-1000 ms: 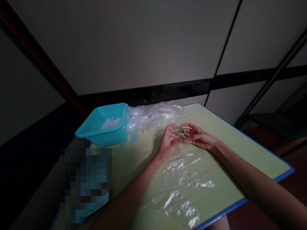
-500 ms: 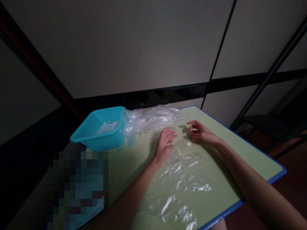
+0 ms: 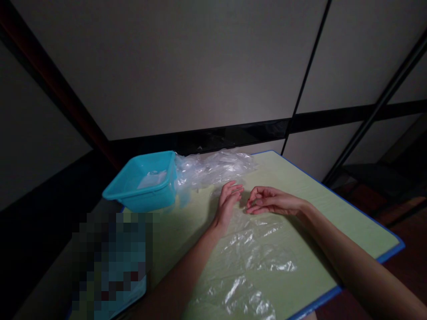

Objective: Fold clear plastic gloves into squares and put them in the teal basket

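A clear plastic bag or sheet [image 3: 256, 253] lies crumpled on the green table [image 3: 320, 231], in front of me. Over its far end is my left hand [image 3: 229, 202], fingers apart, with nothing visible in it. Just to the right, my right hand [image 3: 270, 201] is closed with its fingertips low over the same end of the plastic; whether they pinch its edge is too small to tell. More crumpled clear plastic [image 3: 223, 166] is heaped along the table's back edge.
A turquoise basin [image 3: 150, 198] with a whitish item [image 3: 152, 179] inside stands at the back left. Left of my left forearm is a blurred-out patch. Pale panels with a black band [image 3: 213, 138] rise behind the table, which has a blue edge.
My right hand has come left and nearer, its fingers drawn together over the plastic's far end. My left hand has turned slightly. The view has shifted a little.
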{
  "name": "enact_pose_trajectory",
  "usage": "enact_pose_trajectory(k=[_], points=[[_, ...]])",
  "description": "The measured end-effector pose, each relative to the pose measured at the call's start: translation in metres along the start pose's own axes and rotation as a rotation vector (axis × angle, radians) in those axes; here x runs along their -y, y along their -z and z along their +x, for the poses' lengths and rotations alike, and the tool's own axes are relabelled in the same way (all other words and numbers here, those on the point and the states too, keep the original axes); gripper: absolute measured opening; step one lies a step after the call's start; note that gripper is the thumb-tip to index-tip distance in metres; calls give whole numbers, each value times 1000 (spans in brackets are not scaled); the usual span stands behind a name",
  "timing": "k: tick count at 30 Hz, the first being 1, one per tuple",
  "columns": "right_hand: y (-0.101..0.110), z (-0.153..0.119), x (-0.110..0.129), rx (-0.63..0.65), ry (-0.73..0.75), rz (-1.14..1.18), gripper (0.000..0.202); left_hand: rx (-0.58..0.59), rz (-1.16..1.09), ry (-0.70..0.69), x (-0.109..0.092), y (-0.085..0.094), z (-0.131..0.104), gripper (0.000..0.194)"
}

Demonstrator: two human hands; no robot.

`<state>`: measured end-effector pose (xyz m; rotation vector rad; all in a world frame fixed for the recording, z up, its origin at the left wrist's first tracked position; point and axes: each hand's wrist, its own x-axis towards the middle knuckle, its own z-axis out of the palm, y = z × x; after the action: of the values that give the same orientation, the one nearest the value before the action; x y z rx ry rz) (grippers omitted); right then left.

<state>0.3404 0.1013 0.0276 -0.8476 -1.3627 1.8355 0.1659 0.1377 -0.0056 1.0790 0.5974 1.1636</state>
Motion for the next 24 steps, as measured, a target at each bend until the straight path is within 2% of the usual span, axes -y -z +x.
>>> enact_pose_trajectory(k=[4, 7, 10, 15, 17, 22, 24], points=[[9, -1, -2, -46, -102, 20, 22, -10, -7, 16, 0, -1, 0, 32], [17, -3, -2, -200, -120, -5, 21, -13, -12, 25, -1, -1, 0, 33], [23, -4, -2, -341, -97, -47, 19, -18, -18, 31, -2, -2, -1, 31], [22, -2, -2, -445, -3, -74, 16, -18, -28, 32, -3, -2, -2, 28], [16, 0, -1, -431, 20, -71, 17, -15, -31, 31, -3, -3, -2, 27], [0, 6, -3, -202, 24, -20, 23, -3, -38, 26, -1, -2, -2, 30], [-1, 7, -5, -170, 19, -12, 22, 0, -38, 26, -1, -2, -1, 31]])
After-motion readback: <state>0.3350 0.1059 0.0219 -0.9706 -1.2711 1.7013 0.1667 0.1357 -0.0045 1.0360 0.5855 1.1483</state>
